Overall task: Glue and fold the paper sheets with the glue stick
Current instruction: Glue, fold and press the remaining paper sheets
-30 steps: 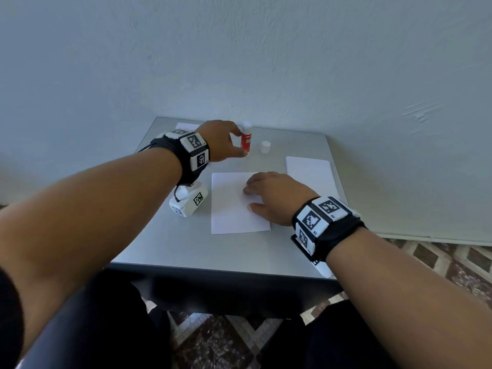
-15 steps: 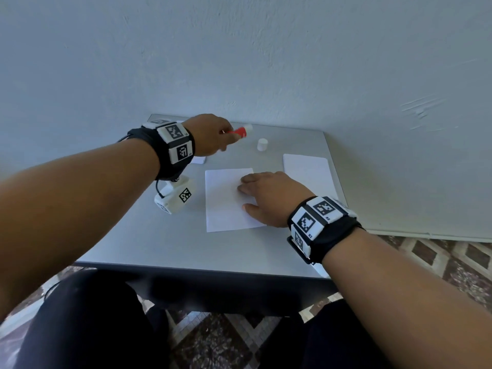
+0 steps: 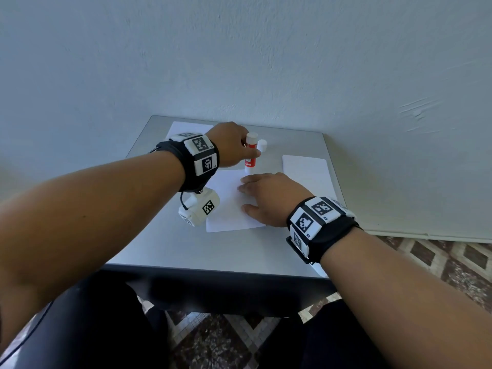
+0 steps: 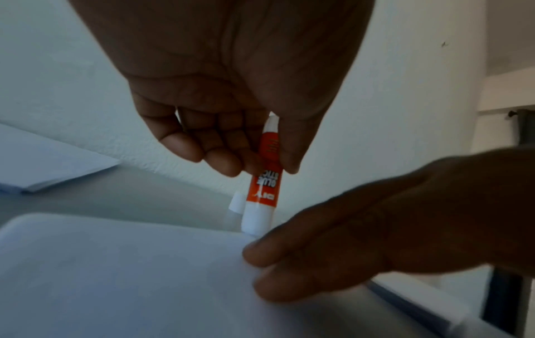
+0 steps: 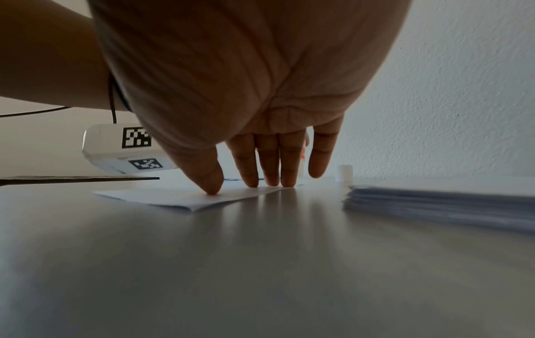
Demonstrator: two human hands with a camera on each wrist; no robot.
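My left hand (image 3: pixel 232 147) pinches a red and white glue stick (image 3: pixel 250 153) between thumb and fingers, holding it upright. Its lower white end (image 4: pixel 257 223) meets the far right corner of a white paper sheet (image 3: pixel 226 206) in the table's middle. My right hand (image 3: pixel 269 198) lies flat on that sheet's right side, its straight fingers (image 5: pixel 270 164) pressing the paper (image 5: pixel 185 197) down. The glue stick's white cap (image 3: pixel 262 145) stands just behind the stick.
A stack of white sheets (image 3: pixel 306 169) lies to the right (image 5: pixel 440 203) of the pressed sheet. Another white sheet (image 3: pixel 186 127) lies at the far left (image 4: pixel 49 164). The grey table (image 3: pixel 159 249) stands against a pale wall. A tiled floor shows below.
My left hand turned the glue stick from tilted in the air to upright and brought it down to the sheet's far right corner. The right hand stayed flat on the paper.
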